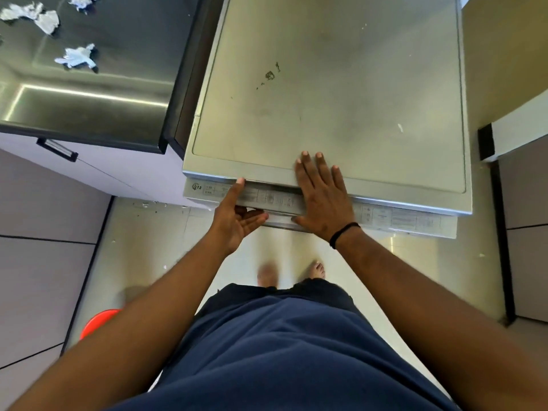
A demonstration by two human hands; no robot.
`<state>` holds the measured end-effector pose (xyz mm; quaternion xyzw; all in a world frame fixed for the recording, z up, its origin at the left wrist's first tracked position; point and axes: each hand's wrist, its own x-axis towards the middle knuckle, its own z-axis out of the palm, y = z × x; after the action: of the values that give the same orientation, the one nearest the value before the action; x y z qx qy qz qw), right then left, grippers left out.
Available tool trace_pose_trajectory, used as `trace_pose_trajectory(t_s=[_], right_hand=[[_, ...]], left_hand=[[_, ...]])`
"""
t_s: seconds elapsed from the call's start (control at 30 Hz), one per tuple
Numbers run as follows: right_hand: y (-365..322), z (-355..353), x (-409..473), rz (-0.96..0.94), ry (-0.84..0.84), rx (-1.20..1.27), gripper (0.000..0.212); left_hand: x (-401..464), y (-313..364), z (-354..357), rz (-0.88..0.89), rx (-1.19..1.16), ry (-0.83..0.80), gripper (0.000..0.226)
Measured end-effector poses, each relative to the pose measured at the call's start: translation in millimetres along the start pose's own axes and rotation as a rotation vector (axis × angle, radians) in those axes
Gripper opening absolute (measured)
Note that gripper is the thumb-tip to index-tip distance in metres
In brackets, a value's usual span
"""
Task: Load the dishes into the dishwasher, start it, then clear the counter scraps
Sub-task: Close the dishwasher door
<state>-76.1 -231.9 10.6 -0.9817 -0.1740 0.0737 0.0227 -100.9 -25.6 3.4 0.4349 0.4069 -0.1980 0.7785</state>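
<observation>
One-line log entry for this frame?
left hand: at dishwasher door top edge, thumb on panel | right hand: flat on dishwasher top | counter: scraps uncleared

Home kitchen: dishwasher point(326, 93) beside steel counter point(98, 84), handled cabinet fronts point(124, 170).
</observation>
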Motion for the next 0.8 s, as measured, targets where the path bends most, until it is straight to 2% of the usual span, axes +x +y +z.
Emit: trace_pose_trajectory(t_s=[0.23,0.37,0.5,0.8], right_hand=[[22.1,-5.7,14.8,-0.09,-0.001,0.017,0.11],[21.6,1.4,16.8,-0.075,0.072,0.014,0.1],[20.4,5.0,15.9,-0.075,0.123,-0.013,0.093],[20.4,10.1,16.0,-0.074,0.171,-0.036,0.089]], left_hand=[[12.4,14.7,22.1,0.011,-0.03,0.085,0.065],[16.4,15.4,19.5,0.051,-0.064,0.068,0.068],[19.5,16.9,18.4,0.076,-0.071,0.023,0.061],[23.2,20.7,14.5,0.078,-0.074,-0.016,0.062]])
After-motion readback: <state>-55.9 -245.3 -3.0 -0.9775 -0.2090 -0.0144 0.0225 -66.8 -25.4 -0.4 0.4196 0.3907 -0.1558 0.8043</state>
